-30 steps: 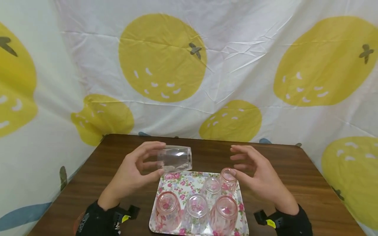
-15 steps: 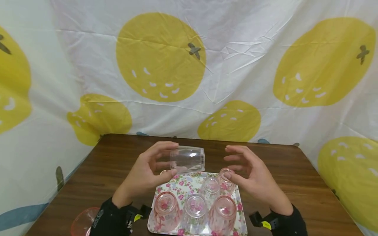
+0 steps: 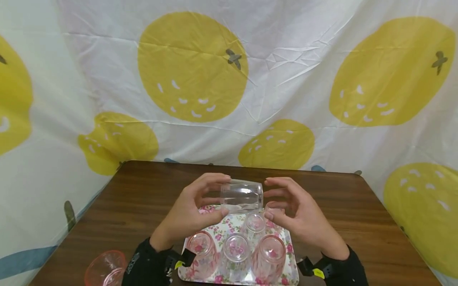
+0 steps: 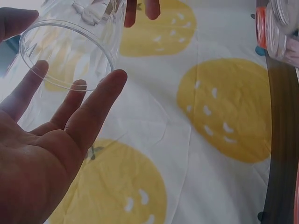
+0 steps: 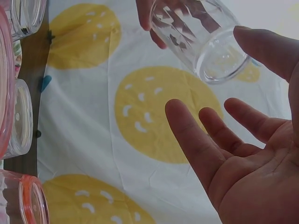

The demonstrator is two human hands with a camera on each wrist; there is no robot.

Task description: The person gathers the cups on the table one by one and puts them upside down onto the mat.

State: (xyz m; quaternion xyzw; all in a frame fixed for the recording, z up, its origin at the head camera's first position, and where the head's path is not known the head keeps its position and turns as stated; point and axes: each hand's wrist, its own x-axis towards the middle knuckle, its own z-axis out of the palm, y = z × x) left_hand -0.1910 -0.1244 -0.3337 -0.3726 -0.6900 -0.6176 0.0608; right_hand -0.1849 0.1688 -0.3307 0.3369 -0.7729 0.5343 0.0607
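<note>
My left hand (image 3: 193, 210) grips a clear drinking glass (image 3: 240, 197) near its rim, fingertips and thumb on opposite sides. The glass lies sideways in the air over the far part of a floral tray (image 3: 223, 234), its thick base towards the right. In the left wrist view the round open rim (image 4: 106, 53) faces my palm. My right hand (image 3: 302, 214) is beside the base with its fingers apart and loosely bent. From the right wrist, my thumb (image 5: 268, 46) overlaps the edge of the base, while the other fingers are spread away from the glass.
Several upturned glasses stand on the tray: a pink one (image 3: 202, 254), a clear one (image 3: 236, 254) and another pink one (image 3: 270, 258) in front, others behind. A pink-rimmed clear vessel (image 3: 105, 268) sits at the left on the brown table (image 3: 143, 198). A lemon-print cloth (image 3: 279, 91) hangs behind.
My left hand has carried the clear glass rightwards, towards my right hand. My right hand has shifted slightly left, so the glass's base is now close to its fingers.
</note>
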